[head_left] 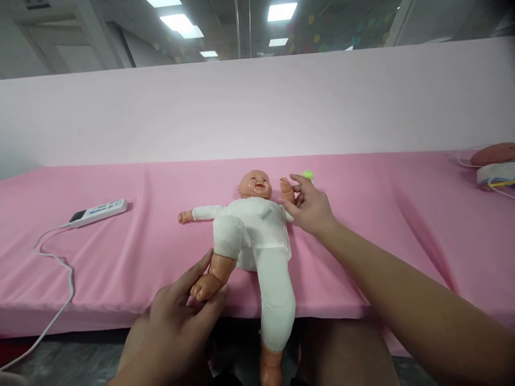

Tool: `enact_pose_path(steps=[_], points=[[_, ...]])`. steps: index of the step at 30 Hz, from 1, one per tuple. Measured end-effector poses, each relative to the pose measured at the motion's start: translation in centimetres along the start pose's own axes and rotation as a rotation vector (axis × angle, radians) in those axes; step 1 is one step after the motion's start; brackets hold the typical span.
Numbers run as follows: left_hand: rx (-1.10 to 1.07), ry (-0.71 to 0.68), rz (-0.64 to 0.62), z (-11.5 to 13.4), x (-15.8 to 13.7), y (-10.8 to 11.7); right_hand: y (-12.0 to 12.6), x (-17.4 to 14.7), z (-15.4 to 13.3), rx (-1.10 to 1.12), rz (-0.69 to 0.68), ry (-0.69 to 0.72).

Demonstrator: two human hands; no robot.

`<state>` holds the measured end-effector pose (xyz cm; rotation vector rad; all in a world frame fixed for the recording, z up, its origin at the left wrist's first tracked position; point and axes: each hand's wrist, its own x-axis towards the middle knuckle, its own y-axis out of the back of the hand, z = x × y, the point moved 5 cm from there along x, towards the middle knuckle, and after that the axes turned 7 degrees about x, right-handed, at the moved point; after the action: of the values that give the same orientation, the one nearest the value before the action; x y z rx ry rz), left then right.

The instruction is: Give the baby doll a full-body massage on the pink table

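A baby doll (263,225) with a white cloth body lies on its back on the pink sheet. Its head points away from me, and one lower leg hangs past the near edge. My left hand (181,311) is closed around the doll's bare foot and ankle (213,276) on the left, with that leg bent at the knee. With thumb and fingers, my right hand (309,201) grips the doll's raised hand (287,190) on the right. The doll's other arm (207,212) stretches out to the left on the sheet.
A white remote-like controller (100,212) with a cable (70,279) lies at the left. Behind my right hand is a small green object (308,175). At the far right sit a brownish object (493,154) and a white bundle (497,174). A white wall (257,112) borders the bed (362,214).
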<state>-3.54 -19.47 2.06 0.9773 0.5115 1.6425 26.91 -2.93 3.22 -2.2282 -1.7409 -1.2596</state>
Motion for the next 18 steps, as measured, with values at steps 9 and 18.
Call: enact_pose_path(steps=[9,18], points=[[-0.098,-0.068,-0.078,2.2,3.7,-4.0,-3.7,-1.0,-3.0,-0.218,-0.365,0.327],[-0.158,-0.029,-0.067,1.6,1.8,-2.8,-2.8,-0.6,-1.0,-0.044,-0.24,0.114]])
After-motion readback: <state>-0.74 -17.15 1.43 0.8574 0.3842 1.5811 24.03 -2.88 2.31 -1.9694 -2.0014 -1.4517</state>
